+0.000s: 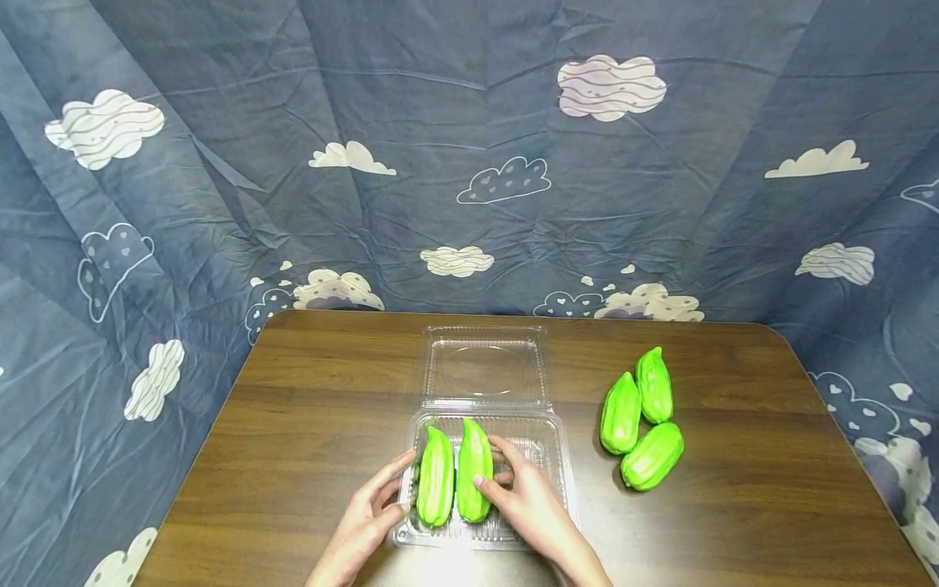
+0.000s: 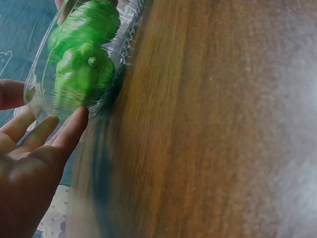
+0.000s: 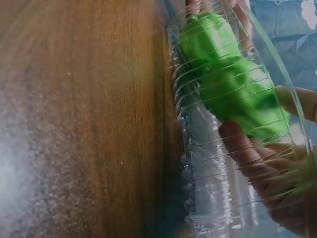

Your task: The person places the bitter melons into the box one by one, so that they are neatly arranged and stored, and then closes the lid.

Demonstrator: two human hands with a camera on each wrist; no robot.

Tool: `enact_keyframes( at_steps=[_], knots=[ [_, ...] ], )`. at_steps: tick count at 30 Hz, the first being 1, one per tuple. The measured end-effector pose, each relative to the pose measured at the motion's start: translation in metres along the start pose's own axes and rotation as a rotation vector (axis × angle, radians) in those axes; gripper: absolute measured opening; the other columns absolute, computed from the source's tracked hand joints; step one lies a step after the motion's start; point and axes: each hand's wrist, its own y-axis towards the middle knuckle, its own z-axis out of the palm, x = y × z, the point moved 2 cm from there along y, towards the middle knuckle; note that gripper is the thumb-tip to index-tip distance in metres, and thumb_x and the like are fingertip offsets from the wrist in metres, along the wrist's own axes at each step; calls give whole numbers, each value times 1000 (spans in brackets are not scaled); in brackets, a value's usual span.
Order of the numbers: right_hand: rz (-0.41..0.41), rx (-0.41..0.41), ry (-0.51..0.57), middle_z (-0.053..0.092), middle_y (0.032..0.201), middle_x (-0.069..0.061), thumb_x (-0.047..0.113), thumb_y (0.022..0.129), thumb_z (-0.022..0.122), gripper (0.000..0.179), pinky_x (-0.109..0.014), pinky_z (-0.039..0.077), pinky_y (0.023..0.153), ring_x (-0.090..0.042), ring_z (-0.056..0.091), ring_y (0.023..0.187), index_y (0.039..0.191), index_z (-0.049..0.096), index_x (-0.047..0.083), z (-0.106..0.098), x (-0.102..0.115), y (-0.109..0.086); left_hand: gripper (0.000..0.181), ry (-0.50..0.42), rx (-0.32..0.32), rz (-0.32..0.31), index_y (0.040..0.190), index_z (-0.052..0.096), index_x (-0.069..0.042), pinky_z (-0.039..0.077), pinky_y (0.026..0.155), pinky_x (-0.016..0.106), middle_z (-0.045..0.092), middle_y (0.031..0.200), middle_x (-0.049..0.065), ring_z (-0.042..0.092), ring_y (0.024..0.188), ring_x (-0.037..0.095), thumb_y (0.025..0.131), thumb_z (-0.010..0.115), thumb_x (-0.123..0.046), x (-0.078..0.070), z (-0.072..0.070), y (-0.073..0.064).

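A clear plastic clamshell box (image 1: 513, 534) lies opened on the table, its lid (image 1: 484, 375) folded back. Two bright green ridged gourds with pointed tips stand side by side in the left part of its base. My right hand (image 1: 531, 497) reaches into the base and grips the right-hand gourd (image 1: 473, 477), thumb on top and fingers along its right side. Beside the box's left wall, my left hand (image 1: 370, 505) has its fingers spread and touches the plastic near the left gourd (image 1: 436, 481). The left wrist view shows those fingertips (image 2: 79, 116) against the outside of the wall.
Three more green gourds (image 1: 619, 416) lie in a cluster on the wooden table (image 1: 315, 383), right of the box. A blue cloth with white clouds (image 1: 411, 204) hangs behind the table and around its sides.
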Motion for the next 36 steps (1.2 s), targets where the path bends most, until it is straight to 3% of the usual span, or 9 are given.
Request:
enact_keyframes(
  at_steps=[3,10,18,25,31,36],
  knots=[
    [9,35,-1,62,125,-20,27,90,70,63,-27,54,74,-17,69,89,142,45,3,2,-3,3,70,-3,7,-9,149,42,-9,44,98,30,29,158,10,40,134,36,82,56,8,-1,0,0],
    [80,106,196,62,117,-23,19,91,69,61,-32,58,63,-21,68,87,141,43,-3,8,-4,8,69,-16,20,-11,149,41,-9,47,97,33,27,158,11,40,134,38,84,55,8,-2,-1,0],
    [101,73,128,59,116,-18,20,91,69,56,-33,58,60,-20,64,87,137,48,-3,9,-6,12,70,-9,17,-9,149,41,-9,43,98,29,28,158,10,39,135,37,83,56,8,-1,-1,0],
    [113,46,147,58,113,-17,17,89,71,54,-35,58,59,-19,64,83,135,50,-3,10,-4,12,68,-4,13,-7,149,42,-11,42,99,28,30,157,9,40,134,35,84,57,7,-1,0,1],
    [145,8,51,62,107,-12,21,86,74,51,-30,56,59,-14,65,81,129,55,1,12,-4,12,68,1,12,-5,149,43,-11,42,99,27,31,157,9,41,134,35,84,57,7,-1,0,0],
    [154,9,101,60,108,-13,18,86,73,51,-33,57,60,-16,65,81,129,54,-1,12,-4,12,69,2,6,0,148,43,-12,42,98,27,33,156,9,41,134,35,83,58,7,-1,1,1]
  ],
)
